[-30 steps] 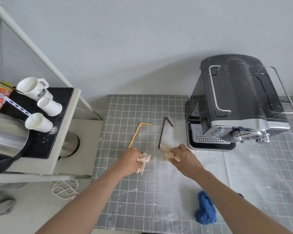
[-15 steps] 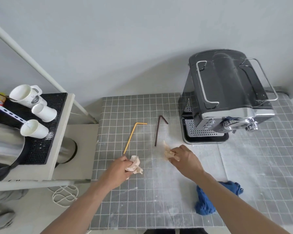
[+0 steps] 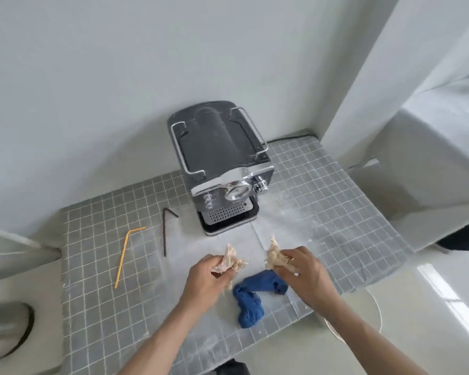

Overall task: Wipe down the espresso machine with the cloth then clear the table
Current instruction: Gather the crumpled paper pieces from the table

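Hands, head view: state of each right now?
Left hand: closed on a crumpled beige paper wad.
Right hand: closed on a second beige wad.

Table (image 3: 98,255): covered with a grey sheet marked in a pale square grid, dusted with whitish powder across its middle and right parts; set against a plain wall.

Resting on it:
- espresso machine (image 3: 222,163), dark body with chrome front, at the far edge by the wall, drip tray facing the near side;
- brown bent straw (image 3: 165,234), just left of the machine;
- yellow bent straw (image 3: 123,254), left of the brown one, apart from it;
- blue cloth (image 3: 251,301), crumpled, near the front edge.
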Demonstrator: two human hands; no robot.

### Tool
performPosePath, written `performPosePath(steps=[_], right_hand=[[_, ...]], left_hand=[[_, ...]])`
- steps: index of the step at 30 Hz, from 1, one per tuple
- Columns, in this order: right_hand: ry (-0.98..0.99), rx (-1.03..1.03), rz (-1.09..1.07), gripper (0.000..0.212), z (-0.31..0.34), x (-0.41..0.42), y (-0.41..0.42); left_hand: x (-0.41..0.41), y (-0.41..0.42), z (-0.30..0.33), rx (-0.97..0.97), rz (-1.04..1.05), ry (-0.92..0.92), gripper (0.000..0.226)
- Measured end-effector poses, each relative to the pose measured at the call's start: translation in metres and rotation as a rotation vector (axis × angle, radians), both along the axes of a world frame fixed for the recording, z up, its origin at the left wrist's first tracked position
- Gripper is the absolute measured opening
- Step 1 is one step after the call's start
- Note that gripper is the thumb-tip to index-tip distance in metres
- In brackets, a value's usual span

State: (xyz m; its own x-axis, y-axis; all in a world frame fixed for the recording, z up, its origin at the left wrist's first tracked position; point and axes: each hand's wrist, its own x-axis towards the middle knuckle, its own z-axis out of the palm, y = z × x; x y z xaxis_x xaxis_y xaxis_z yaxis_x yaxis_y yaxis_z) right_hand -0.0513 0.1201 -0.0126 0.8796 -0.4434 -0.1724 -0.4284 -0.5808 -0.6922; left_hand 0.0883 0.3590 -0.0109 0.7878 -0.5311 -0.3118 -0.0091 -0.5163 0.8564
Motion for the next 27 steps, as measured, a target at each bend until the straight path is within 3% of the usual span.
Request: performPosePath(steps=[8, 16, 22, 27], right_hand=[[-0.098, 0.099, -0.375, 0.028, -0.001, -0.140, -0.078], [-0.155, 0.160, -0.563, 0.023, -0.020, -0.244, -0.148], [-0.143, 0.235, -0.625, 0.028, -0.056, -0.317, -0.197], [-0.080, 0.288, -0.648, 0.028, -0.135, -0.354, -0.236]], left_hand=[[-0.062, -0.135, 0.018, -0.045, -0.234, 0.057, 0.015], [-0.148, -0.258, 0.006, 0.002, -0.433, -0.033, 0.018], [-0.234, -0.320, -0.040, 0.020, -0.458, -0.044, 0.014], [-0.292, -0.355, -0.113, 0.089, -0.478, -0.037, 0.009]])
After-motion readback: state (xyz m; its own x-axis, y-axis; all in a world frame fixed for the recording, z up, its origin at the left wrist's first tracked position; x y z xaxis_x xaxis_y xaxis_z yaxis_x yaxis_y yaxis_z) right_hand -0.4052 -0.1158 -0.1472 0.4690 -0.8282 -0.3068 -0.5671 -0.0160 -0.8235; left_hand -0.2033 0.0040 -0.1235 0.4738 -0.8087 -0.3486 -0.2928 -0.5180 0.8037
